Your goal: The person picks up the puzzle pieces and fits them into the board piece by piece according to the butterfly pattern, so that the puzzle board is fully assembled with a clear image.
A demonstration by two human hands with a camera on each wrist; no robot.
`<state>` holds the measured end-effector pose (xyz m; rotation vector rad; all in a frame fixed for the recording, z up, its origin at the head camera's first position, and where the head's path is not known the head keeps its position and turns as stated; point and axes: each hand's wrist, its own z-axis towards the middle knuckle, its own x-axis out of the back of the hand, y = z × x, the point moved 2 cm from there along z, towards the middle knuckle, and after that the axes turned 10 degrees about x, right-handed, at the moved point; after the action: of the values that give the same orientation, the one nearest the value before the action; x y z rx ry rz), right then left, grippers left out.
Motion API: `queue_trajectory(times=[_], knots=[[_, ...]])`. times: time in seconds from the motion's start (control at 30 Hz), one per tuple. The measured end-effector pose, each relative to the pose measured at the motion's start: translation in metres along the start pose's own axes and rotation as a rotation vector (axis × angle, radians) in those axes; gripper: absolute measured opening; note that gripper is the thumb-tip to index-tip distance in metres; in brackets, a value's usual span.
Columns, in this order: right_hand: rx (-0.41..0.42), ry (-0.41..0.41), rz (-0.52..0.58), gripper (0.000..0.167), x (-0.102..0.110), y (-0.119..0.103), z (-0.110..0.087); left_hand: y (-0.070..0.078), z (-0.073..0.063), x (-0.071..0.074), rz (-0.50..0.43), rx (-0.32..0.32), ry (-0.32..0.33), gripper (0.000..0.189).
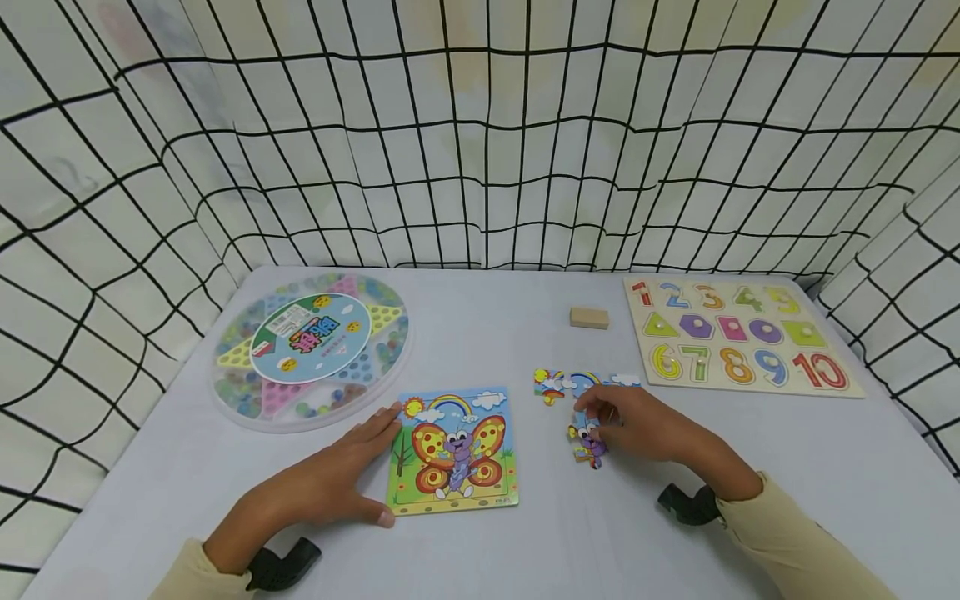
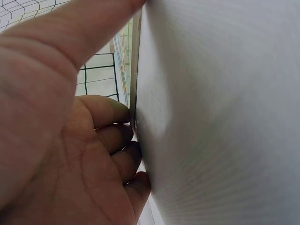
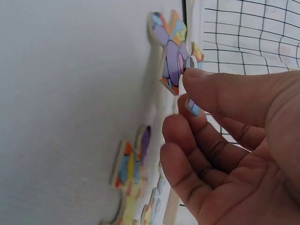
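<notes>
A square butterfly picture board (image 1: 457,454) lies on the white table. My left hand (image 1: 337,475) rests along its left side, thumb by the lower corner and fingers along the upper edge. In the left wrist view the fingertips (image 2: 119,112) touch the board's thin edge (image 2: 134,70). To the right, my right hand (image 1: 645,421) pinches a purple jigsaw piece (image 3: 173,61) between thumb and fingers, tilted up from the table. Just beyond that hand lie jigsaw pieces with sky and a rainbow (image 1: 555,383), partly hidden by it. Further colourful pieces (image 3: 131,173) show below the hand in the right wrist view.
A round marble game board (image 1: 386,379) lies at the back left. At the back right is a wooden number puzzle (image 1: 708,342), with a small wooden block (image 1: 589,317) to its left. Black netting (image 1: 487,158) rises behind and beside the table (image 1: 480,558).
</notes>
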<state>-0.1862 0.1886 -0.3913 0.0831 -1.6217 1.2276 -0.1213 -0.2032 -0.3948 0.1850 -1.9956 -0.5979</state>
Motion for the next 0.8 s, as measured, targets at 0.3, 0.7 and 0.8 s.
queue_trajectory(times=[0.3, 0.7, 0.8], knots=[[-0.007, -0.009, 0.064, 0.025, -0.002, -0.002, 0.005, 0.002, 0.000, 0.001, 0.005, 0.000, 0.000, 0.115], [0.023, -0.010, 0.092, 0.025, -0.004, -0.009, 0.016, 0.001, 0.000, 0.000, 0.005, -0.011, 0.004, 0.114], [0.021, 0.001, 0.101, 0.025, -0.006, -0.012, 0.019, 0.001, 0.000, 0.000, 0.004, -0.011, 0.005, 0.115]])
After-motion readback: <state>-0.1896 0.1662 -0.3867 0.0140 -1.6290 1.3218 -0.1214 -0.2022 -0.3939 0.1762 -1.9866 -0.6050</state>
